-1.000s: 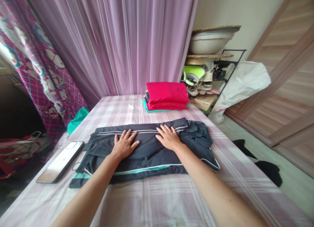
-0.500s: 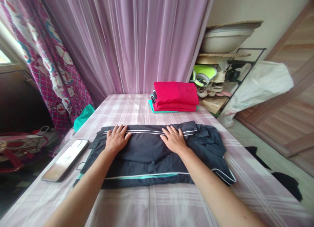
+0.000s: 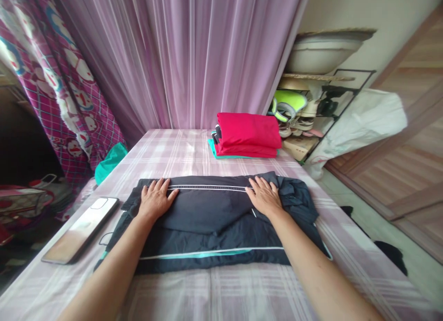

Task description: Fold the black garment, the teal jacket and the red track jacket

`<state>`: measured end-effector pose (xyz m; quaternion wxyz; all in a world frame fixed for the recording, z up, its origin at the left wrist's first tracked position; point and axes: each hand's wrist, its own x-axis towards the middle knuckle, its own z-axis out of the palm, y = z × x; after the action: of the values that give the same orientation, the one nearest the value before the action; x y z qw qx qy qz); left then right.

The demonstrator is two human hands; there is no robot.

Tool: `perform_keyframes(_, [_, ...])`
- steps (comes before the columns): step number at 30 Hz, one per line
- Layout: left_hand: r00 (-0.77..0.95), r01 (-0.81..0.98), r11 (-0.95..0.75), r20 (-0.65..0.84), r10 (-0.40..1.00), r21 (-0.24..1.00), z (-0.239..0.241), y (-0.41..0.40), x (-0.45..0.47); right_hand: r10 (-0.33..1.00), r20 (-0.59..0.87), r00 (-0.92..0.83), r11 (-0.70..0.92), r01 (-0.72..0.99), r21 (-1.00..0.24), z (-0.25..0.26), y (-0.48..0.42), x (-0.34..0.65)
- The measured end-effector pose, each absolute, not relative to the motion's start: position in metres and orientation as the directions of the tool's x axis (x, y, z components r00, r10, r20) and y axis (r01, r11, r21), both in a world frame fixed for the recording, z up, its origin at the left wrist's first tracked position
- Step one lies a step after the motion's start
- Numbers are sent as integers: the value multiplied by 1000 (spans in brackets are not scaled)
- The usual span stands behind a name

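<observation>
My left hand (image 3: pixel 154 201) lies palm down with fingers spread on the left part of a folded black garment (image 3: pixel 207 215) with white piping, and my right hand (image 3: pixel 266 196) is spread flat on its right part, the fingertips of both near the far edge. The garment lies across the checked tablecloth (image 3: pixel 173 298) in front of me, a strip of teal showing near its close edge. A smartphone (image 3: pixel 81 231) lies to its left; beyond it sits a stack of folded clothes (image 3: pixel 249 135), red on top.

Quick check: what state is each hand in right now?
Left hand: open, palm down on the dark garment, grasping nothing.
Right hand: open, palm down on it too.
</observation>
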<state>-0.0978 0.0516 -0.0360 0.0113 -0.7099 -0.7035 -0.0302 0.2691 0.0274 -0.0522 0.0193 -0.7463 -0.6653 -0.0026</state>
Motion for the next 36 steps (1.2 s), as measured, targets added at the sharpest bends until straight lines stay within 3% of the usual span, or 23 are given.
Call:
perform_keyframes(5, [4, 999, -6, 61, 998, 35, -34, 50, -97, 990, -6, 139, -139, 987, -80, -30, 16, 255])
perform_keyframes(9, [-3, 999, 0, 54, 999, 47, -32, 52, -97, 996, 92, 23, -8, 987, -162, -20, -18, 237])
perform_keyframes(14, [27, 999, -31, 159, 987, 24, -25, 42, -92, 994, -20, -104, 96, 969, -229, -32, -53, 224])
perform_keyframes(17, [111, 993, -118, 250, 962, 11, -24, 15, -84, 995, -20, -97, 89, 968, -234, -38, -56, 223])
perform_keyframes(21, [217, 974, -227, 243, 945, 14, -32, -35, -77, 995, 12, -95, 95, 971, -220, -40, -52, 225])
perform_keyframes(28, [184, 975, -205, 206, 961, 87, -38, -72, -80, 987, 154, -48, 74, 983, -167, -25, -69, 215])
perform_keyframes(32, [178, 970, -208, 217, 960, 125, -36, -74, -81, 925, 332, -183, 247, 956, -160, -18, -87, 189])
perform_keyframes(36, [170, 970, -204, 232, 958, 130, -39, -75, -81, 906, 188, -379, 413, 888, -201, -33, -97, 172])
